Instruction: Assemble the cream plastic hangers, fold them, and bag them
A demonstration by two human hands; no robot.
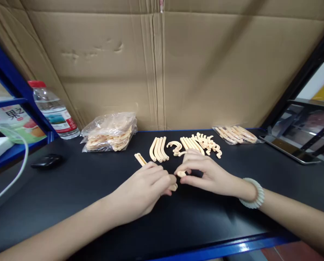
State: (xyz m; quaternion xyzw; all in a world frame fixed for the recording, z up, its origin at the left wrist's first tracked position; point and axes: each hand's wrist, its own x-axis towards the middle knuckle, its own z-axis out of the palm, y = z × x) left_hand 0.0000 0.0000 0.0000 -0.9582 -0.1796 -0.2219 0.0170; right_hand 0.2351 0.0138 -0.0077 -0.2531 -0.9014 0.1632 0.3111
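My left hand (148,188) is closed around a long cream-coloured grooved bar (140,158); one end sticks out past the knuckles and the other shows under the fingers. Close beside it, my right hand (205,173) pinches a small cream-coloured piece (181,174) between thumb and fingers. Most of that piece is hidden. Just beyond the hands, several curved cream-coloured arms (159,148) lie in a row. Next to them are hook-shaped pieces (175,145), a row of straighter bars (191,144) and a cluster of small S-shaped pieces (209,143).
A clear bag of cream-coloured parts (110,132) stands at the back left, another bag (236,134) at the back right. Left are a water bottle (54,110), a black mouse (47,161) and a white cable (24,156). A phone-like slab (289,148) lies right. Cardboard (102,65) walls the back.
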